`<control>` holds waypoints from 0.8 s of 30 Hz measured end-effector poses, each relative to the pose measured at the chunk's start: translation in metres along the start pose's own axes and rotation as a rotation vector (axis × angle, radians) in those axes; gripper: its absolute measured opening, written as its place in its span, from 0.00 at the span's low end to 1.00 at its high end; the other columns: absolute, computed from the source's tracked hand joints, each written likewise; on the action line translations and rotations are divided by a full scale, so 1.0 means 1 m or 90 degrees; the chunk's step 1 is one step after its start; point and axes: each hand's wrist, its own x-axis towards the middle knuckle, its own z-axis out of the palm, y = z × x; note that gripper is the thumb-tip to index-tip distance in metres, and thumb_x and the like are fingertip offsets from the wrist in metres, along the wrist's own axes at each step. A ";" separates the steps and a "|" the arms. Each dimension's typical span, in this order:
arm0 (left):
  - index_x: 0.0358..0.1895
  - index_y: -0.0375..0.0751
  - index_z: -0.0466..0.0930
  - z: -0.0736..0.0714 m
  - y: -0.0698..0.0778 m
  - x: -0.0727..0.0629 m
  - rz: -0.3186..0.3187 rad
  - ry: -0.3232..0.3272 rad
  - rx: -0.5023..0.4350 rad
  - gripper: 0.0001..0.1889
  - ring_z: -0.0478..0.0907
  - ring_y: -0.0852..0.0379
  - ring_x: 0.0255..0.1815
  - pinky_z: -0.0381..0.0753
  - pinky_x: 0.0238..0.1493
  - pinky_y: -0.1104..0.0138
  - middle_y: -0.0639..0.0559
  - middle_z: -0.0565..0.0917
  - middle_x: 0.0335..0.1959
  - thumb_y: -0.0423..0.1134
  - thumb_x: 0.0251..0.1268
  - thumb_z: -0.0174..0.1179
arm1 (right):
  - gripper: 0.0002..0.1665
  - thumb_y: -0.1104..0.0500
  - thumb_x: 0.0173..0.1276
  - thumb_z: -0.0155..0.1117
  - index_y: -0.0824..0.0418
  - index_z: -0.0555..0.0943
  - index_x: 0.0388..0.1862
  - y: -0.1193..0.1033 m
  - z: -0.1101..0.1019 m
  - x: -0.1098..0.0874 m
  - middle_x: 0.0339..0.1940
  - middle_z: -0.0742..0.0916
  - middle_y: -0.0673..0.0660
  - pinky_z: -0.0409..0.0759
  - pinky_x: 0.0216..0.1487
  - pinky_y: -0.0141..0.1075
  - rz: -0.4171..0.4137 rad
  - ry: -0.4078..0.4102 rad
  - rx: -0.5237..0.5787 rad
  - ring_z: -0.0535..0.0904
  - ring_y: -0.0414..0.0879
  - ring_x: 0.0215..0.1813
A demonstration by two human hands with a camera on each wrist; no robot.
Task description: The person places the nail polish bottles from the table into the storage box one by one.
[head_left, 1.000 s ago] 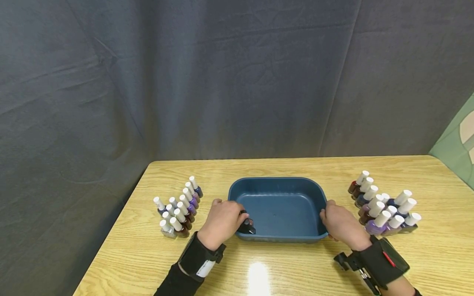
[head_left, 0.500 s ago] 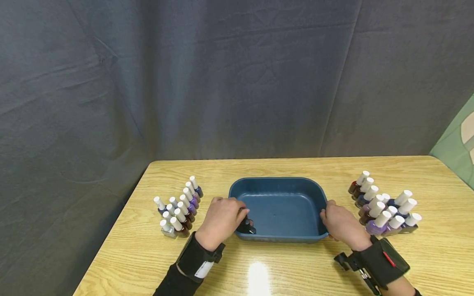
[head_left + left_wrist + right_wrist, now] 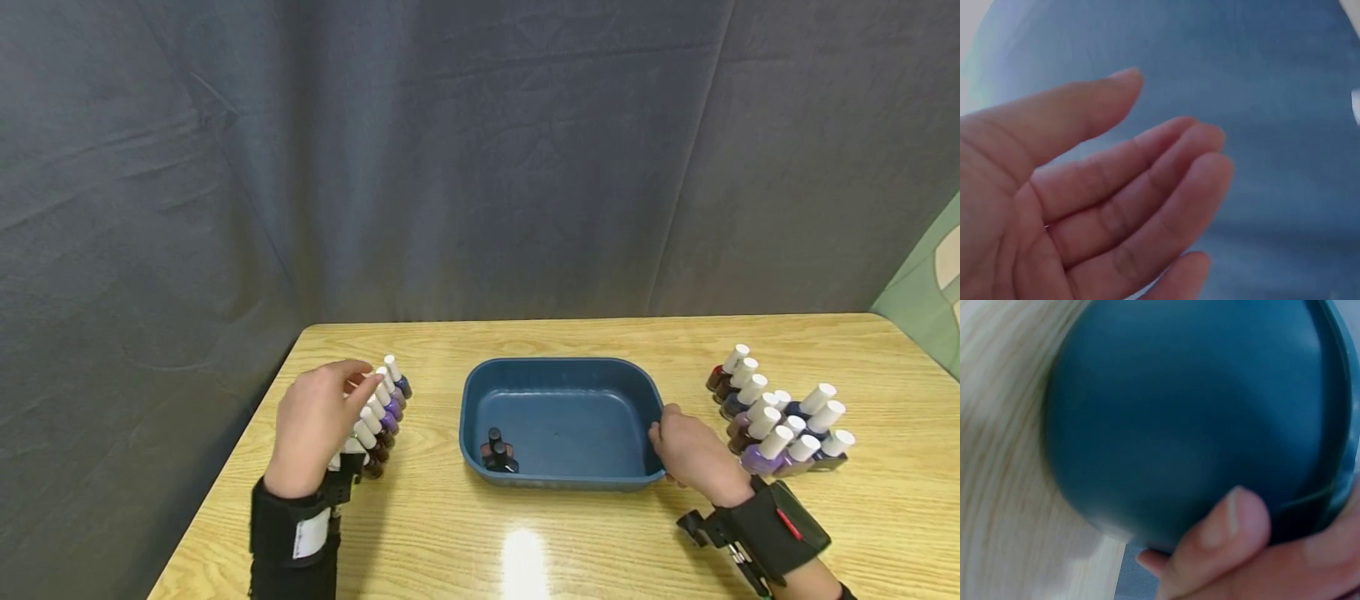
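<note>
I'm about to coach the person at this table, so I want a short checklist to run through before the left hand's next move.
1. Is the left hand free? Ok: it holds nothing, fingers relaxed.
2. Is it at the left-side bottles? Ok: the head view shows it over part of that group.
3. Is it touching a cap? Cannot tell from these angles.
4. Is the blue tray steadied? Ok: the right hand grips its right side.
5. Is there room inside? Ok: the black-capped bottles sit in the near left corner, with most of the floor showing.
</note>
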 end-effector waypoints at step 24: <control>0.43 0.25 0.80 0.001 -0.087 0.009 -0.178 -0.174 0.003 0.16 0.79 0.38 0.37 0.76 0.36 0.52 0.30 0.81 0.43 0.35 0.54 0.62 | 0.16 0.62 0.71 0.40 0.79 0.63 0.42 0.001 0.001 0.001 0.12 0.75 0.55 0.63 0.21 0.35 -0.004 0.006 -0.010 0.69 0.45 0.14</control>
